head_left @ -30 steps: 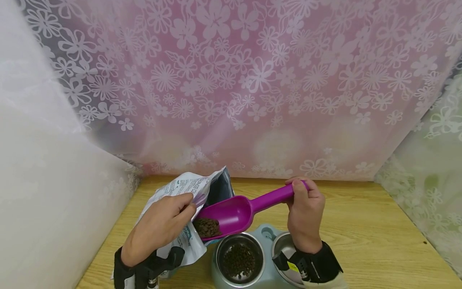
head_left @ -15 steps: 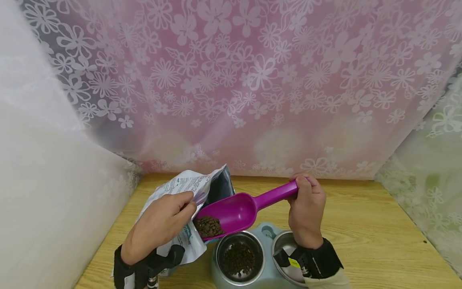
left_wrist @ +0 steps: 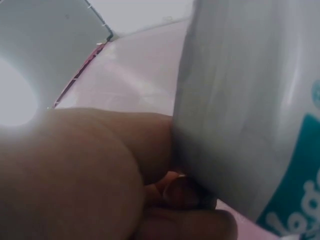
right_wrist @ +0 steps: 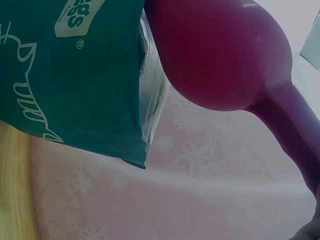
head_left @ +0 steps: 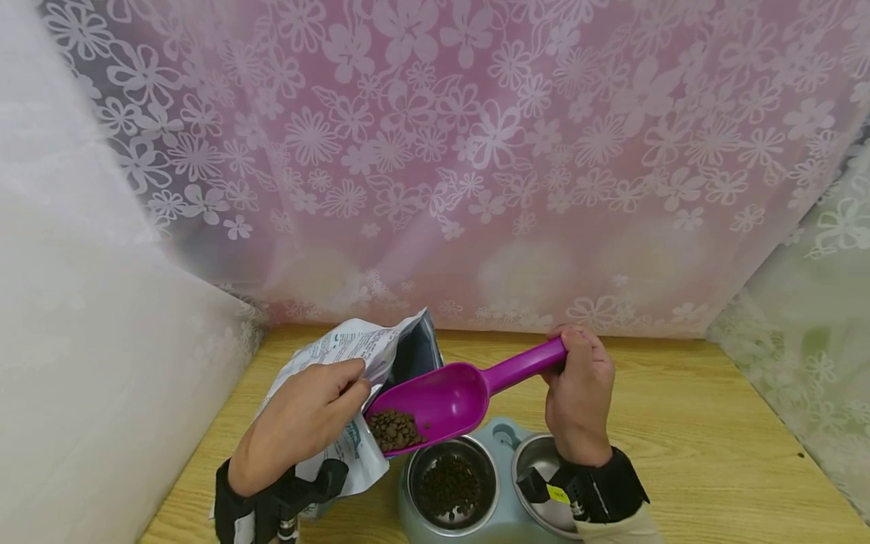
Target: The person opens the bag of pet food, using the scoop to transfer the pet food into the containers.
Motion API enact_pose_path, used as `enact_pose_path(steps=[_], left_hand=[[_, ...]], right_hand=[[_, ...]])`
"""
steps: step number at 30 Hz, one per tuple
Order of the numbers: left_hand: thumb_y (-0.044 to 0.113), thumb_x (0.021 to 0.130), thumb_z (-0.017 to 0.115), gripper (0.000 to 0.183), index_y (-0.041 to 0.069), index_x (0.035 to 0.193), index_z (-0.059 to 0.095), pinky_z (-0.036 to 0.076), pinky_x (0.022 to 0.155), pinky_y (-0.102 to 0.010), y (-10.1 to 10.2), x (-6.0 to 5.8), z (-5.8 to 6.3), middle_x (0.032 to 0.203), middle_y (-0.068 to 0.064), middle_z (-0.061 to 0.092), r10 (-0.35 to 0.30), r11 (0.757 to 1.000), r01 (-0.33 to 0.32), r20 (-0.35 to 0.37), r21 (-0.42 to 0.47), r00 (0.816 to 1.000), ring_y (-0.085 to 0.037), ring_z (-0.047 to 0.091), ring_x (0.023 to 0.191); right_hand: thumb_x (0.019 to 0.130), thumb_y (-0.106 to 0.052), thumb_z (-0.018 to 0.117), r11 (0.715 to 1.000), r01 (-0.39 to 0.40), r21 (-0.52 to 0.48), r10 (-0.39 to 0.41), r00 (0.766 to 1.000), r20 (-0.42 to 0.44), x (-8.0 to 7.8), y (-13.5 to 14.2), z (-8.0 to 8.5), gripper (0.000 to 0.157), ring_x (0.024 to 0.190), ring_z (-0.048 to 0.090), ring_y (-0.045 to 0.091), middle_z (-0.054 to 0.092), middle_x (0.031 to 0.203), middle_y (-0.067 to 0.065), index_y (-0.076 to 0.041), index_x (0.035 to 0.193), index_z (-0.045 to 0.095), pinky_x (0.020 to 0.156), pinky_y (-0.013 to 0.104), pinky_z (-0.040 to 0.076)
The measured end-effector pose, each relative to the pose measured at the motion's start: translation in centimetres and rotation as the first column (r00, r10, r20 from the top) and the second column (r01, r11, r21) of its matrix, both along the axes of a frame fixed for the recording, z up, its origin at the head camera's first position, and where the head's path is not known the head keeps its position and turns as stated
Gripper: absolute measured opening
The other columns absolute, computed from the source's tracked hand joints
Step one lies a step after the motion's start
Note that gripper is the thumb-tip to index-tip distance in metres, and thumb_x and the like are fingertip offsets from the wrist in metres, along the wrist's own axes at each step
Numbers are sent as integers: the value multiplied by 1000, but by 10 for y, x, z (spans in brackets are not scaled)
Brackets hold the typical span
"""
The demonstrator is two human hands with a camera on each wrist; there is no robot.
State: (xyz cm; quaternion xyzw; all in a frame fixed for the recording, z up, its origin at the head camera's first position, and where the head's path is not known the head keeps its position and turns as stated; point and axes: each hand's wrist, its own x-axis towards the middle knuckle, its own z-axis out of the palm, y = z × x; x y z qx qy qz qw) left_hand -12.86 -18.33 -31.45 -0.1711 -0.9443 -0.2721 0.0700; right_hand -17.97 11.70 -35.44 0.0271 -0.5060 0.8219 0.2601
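My left hand (head_left: pixel 299 423) grips the upper edge of a white and teal pet food bag (head_left: pixel 333 347), tilted with its silvery mouth facing right. In the left wrist view, fingers (left_wrist: pixel 145 145) curl at the edge of the bag (left_wrist: pixel 235 110). My right hand (head_left: pixel 581 397) holds the handle of a magenta scoop (head_left: pixel 451 400). The scoop's front end lies in the bag's mouth, and brown kibble (head_left: pixel 394 431) sits in its lower left part. From below, the right wrist view shows the scoop's rounded underside (right_wrist: pixel 225 55) beside the bag's teal side (right_wrist: pixel 75 95).
Below the scoop stands a pale blue double feeder (head_left: pixel 499 468). Its left steel bowl (head_left: pixel 491 461) holds kibble; the right steel bowl (head_left: pixel 537 453) is partly hidden by my right wrist. Wooden tabletop (head_left: pixel 720 438) extends to the right, with a pink floral curtain (head_left: pixel 476 189) behind.
The scoop has shifted slightly right, its handle end staying in my right hand, and more kibble shows in it. My left hand and the bag have hardly moved.
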Motion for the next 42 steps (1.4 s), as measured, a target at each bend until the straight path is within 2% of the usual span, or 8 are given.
enact_pose_path(steps=[6,14,18,26,31,35,42], left_hand=[[19,105,50,33,21,73,44,32,55,-26,0,-1,-1,63,9,32,3,1000,-3,-5,-9,1000,-5,33,54],[19,106,49,33,21,74,45,32,55,-26,-1,0,-1,63,9,32,-1,1000,1,-3,-8,1000,-5,32,54],[19,106,49,33,21,73,44,31,55,-26,-2,0,-1,63,10,31,-1,1000,1,-12,-7,1000,-5,32,54],[19,106,48,34,22,72,43,30,55,-26,-4,-1,-1,63,9,31,0,1000,-1,-16,-12,1000,-6,31,54],[19,106,49,34,22,73,44,31,55,-26,-3,-1,-1,63,9,31,-8,1000,7,-12,-8,1000,-6,32,54],[18,105,49,34,22,72,43,31,55,-26,-3,-1,-1,63,9,31,-9,1000,9,-22,-6,1000,-6,31,54],[18,106,48,36,21,71,43,31,55,-26,-3,-1,-1,61,9,30,-9,1000,9,2,9,1000,-6,31,51]], right_hand=[[107,-15,47,1000,-8,5,8,999,42,-4,1,-2,28,54,36,11,47,80,3,-3,93,67,51,19,39],[108,-16,42,999,-46,13,44,995,94,-15,2,-11,29,52,34,11,43,71,1,-4,94,65,51,21,33],[109,-19,43,999,-40,9,38,992,122,-17,4,-13,29,52,34,10,44,73,0,-4,96,65,51,21,34],[109,-19,45,998,-46,-33,49,992,119,-21,8,-12,29,51,36,10,45,72,0,0,98,63,51,20,36],[108,-17,46,995,-56,-77,64,992,109,-17,14,-12,28,50,34,9,45,70,0,-2,94,64,51,20,35],[108,-17,45,996,-52,-75,60,991,119,-12,23,-10,27,51,33,10,44,72,0,-1,94,62,51,21,35],[109,-20,48,996,-44,-79,55,988,146,-1,65,-8,27,51,33,11,45,72,0,-1,96,63,51,21,35]])
